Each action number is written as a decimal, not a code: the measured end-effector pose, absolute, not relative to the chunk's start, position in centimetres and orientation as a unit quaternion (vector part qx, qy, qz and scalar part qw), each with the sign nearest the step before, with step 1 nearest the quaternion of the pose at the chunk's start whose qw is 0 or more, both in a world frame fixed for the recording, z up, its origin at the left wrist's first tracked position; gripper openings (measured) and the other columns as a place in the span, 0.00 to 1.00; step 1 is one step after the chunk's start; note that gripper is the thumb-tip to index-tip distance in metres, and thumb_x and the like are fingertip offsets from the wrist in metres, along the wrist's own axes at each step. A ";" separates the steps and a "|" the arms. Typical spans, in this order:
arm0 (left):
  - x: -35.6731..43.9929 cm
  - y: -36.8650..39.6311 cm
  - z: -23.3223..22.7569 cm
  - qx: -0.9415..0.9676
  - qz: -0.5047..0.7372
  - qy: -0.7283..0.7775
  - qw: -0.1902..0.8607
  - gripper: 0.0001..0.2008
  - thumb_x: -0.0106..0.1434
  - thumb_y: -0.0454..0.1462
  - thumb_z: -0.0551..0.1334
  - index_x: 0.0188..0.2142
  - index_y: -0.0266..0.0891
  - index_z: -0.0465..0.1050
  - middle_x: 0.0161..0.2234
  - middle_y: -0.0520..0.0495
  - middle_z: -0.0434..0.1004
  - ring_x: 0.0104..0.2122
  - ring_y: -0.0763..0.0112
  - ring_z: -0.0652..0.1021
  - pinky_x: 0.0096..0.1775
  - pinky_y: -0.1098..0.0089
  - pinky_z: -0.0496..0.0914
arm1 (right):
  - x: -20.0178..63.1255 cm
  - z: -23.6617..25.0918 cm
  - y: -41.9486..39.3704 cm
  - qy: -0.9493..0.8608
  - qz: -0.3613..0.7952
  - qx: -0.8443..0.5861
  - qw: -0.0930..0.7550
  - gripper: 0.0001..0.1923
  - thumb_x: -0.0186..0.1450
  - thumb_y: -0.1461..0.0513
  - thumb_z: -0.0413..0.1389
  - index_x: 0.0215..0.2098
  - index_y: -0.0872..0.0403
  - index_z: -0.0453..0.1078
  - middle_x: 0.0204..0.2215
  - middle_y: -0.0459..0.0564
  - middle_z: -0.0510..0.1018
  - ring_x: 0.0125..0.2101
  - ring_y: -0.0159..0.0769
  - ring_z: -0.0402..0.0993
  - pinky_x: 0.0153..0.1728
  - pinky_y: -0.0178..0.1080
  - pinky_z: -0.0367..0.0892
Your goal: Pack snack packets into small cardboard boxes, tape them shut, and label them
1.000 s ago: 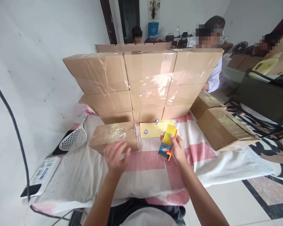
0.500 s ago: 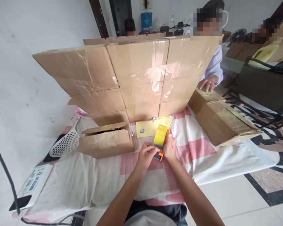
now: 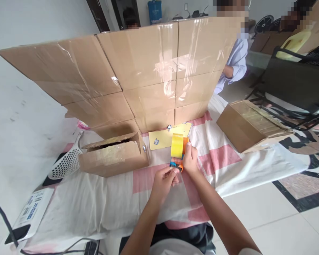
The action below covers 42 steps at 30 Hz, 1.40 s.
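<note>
My right hand [image 3: 190, 158] is wrapped round an orange tape dispenser [image 3: 185, 143] that carries a yellow roll of packing tape [image 3: 177, 146]. My left hand [image 3: 163, 181] is closed in a pinch just below the dispenser's dark cutting edge, at the loose end of the tape; the clear strip itself is hard to see. Behind the roll lies a flat yellow card [image 3: 162, 140] with small printed pictures. To the left of my hands stands a cardboard box [image 3: 117, 159] with its top flap slightly raised.
A tall wall of taped cardboard boxes [image 3: 149, 74] rises at the back. Another carton [image 3: 244, 122] sits on the right of the cloth-covered table [image 3: 95, 202]. At left are a white perforated scoop [image 3: 66, 163] and a phone [image 3: 18, 233]. A co-worker's sleeve [image 3: 238, 60] shows behind the wall.
My left hand has drawn slightly down from the dispenser, and the roll has turned more upright. The rear carton on the right is gone from its place, with the co-worker's hand. My view has shifted.
</note>
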<state>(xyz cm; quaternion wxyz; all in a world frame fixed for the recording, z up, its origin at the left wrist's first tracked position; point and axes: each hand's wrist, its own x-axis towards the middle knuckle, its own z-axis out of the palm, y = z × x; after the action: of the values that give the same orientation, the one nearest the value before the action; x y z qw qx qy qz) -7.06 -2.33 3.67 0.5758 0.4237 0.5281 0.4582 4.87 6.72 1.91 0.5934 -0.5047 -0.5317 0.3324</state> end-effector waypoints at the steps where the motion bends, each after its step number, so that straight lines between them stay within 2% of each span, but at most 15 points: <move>1: -6.9 -2.6 3.6 0.423 0.459 0.526 0.577 0.18 0.63 0.50 0.62 0.33 0.37 0.77 0.19 0.53 0.69 0.21 0.75 0.66 0.27 0.73 0.63 | 4.8 1.9 6.8 -0.520 0.340 -0.502 0.602 0.30 0.74 0.42 0.41 0.20 0.47 0.46 0.14 0.41 0.52 0.17 0.31 0.47 0.19 0.39 0.47; 4: -6.3 -3.8 3.2 0.432 0.448 0.526 0.580 0.18 0.64 0.50 0.61 0.31 0.37 0.76 0.20 0.52 0.70 0.21 0.75 0.68 0.28 0.72 0.63 | 4.8 2.2 7.5 -0.473 0.367 -0.496 0.629 0.30 0.73 0.42 0.44 0.19 0.48 0.51 0.14 0.40 0.56 0.17 0.30 0.52 0.19 0.37 0.51; 7: -5.6 -5.0 2.3 0.443 0.418 0.530 0.590 0.17 0.63 0.49 0.62 0.26 0.38 0.73 0.20 0.51 0.72 0.21 0.74 0.69 0.27 0.72 0.63 | 5.3 3.0 8.4 -0.367 0.411 -0.496 0.671 0.28 0.72 0.43 0.46 0.23 0.51 0.64 0.17 0.43 0.67 0.19 0.33 0.64 0.20 0.35 0.62; 9: -5.4 -5.7 1.6 0.444 0.412 0.532 0.591 0.17 0.63 0.48 0.61 0.24 0.38 0.70 0.19 0.51 0.72 0.21 0.74 0.69 0.27 0.72 0.63 | 5.7 3.6 8.8 -0.310 0.433 -0.481 0.696 0.26 0.70 0.43 0.48 0.26 0.52 0.68 0.19 0.45 0.72 0.20 0.34 0.70 0.22 0.35 0.68; 15: -7.0 -6.2 1.6 0.457 0.419 0.549 0.561 0.18 0.64 0.48 0.60 0.24 0.39 0.70 0.19 0.52 0.71 0.22 0.73 0.69 0.28 0.72 0.62 | 5.8 4.6 8.5 -0.392 0.456 -0.463 0.651 0.27 0.62 0.39 0.58 0.23 0.52 0.67 0.17 0.46 0.72 0.18 0.34 0.69 0.18 0.36 0.68; 19: -8.5 -6.2 2.4 0.484 0.409 0.562 0.532 0.18 0.66 0.47 0.59 0.25 0.39 0.72 0.20 0.52 0.70 0.23 0.72 0.70 0.29 0.71 0.63 | 5.8 4.7 8.4 -0.453 0.430 -0.466 0.627 0.23 0.56 0.44 0.67 0.27 0.54 0.72 0.20 0.46 0.75 0.20 0.33 0.70 0.20 0.36 0.68; 22: -8.9 -6.2 2.5 0.500 0.397 0.569 0.519 0.19 0.67 0.47 0.59 0.23 0.39 0.71 0.20 0.53 0.69 0.23 0.73 0.69 0.29 0.72 0.62 | 6.1 4.7 8.3 -0.456 0.431 -0.460 0.628 0.22 0.58 0.45 0.66 0.29 0.55 0.73 0.23 0.47 0.77 0.21 0.34 0.73 0.23 0.37 0.69; 25: -8.7 -6.1 2.3 0.502 0.380 0.571 0.527 0.20 0.68 0.47 0.58 0.22 0.39 0.69 0.19 0.54 0.67 0.23 0.74 0.69 0.29 0.72 0.62 | 6.4 4.6 8.1 -0.450 0.491 -0.431 0.609 0.21 0.62 0.44 0.62 0.33 0.55 0.74 0.26 0.50 0.80 0.23 0.36 0.75 0.25 0.39 0.72; 28: -8.4 -5.8 2.0 0.490 0.369 0.570 0.546 0.21 0.68 0.49 0.59 0.22 0.40 0.67 0.20 0.54 0.66 0.23 0.73 0.70 0.29 0.72 0.63 | 6.6 4.6 8.0 -0.457 0.541 -0.385 0.592 0.21 0.66 0.44 0.58 0.37 0.54 0.75 0.34 0.54 0.83 0.31 0.39 0.79 0.32 0.41 0.75; 31: -8.6 -5.2 1.8 0.479 0.368 0.573 0.553 0.20 0.67 0.49 0.60 0.25 0.39 0.70 0.21 0.53 0.67 0.24 0.73 0.70 0.29 0.73 0.63 | 6.7 4.8 8.0 -0.441 0.581 -0.337 0.595 0.17 0.68 0.47 0.57 0.40 0.52 0.74 0.38 0.53 0.83 0.37 0.41 0.80 0.38 0.42 0.75; 35: -9.4 -4.6 1.8 0.485 0.351 0.598 0.532 0.20 0.68 0.50 0.59 0.26 0.39 0.72 0.21 0.53 0.67 0.24 0.72 0.70 0.30 0.72 0.63 | 6.7 5.3 8.0 -0.426 0.600 -0.322 0.596 0.13 0.69 0.50 0.57 0.40 0.51 0.72 0.39 0.52 0.82 0.36 0.40 0.79 0.39 0.42 0.75; 40: -9.1 -4.2 1.7 0.510 0.324 0.601 0.523 0.21 0.69 0.50 0.58 0.25 0.40 0.71 0.20 0.54 0.66 0.24 0.72 0.70 0.30 0.72 0.62 | 7.2 5.8 7.7 -0.382 0.586 -0.360 0.617 0.15 0.70 0.49 0.56 0.39 0.51 0.71 0.36 0.51 0.82 0.33 0.40 0.79 0.34 0.40 0.74; 42: -8.5 -4.2 1.7 0.517 0.313 0.604 0.519 0.21 0.70 0.50 0.57 0.26 0.40 0.73 0.20 0.54 0.66 0.24 0.72 0.69 0.30 0.72 0.62 | 7.5 5.8 7.6 -0.375 0.571 -0.376 0.626 0.16 0.70 0.49 0.55 0.37 0.52 0.73 0.35 0.52 0.82 0.33 0.41 0.79 0.36 0.41 0.75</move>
<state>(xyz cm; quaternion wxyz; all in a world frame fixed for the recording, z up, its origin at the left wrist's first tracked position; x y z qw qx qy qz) -8.55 -4.16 1.67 0.5192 0.5174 0.6041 0.3126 7.54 7.59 5.81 0.6260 -0.3757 -0.3748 0.5714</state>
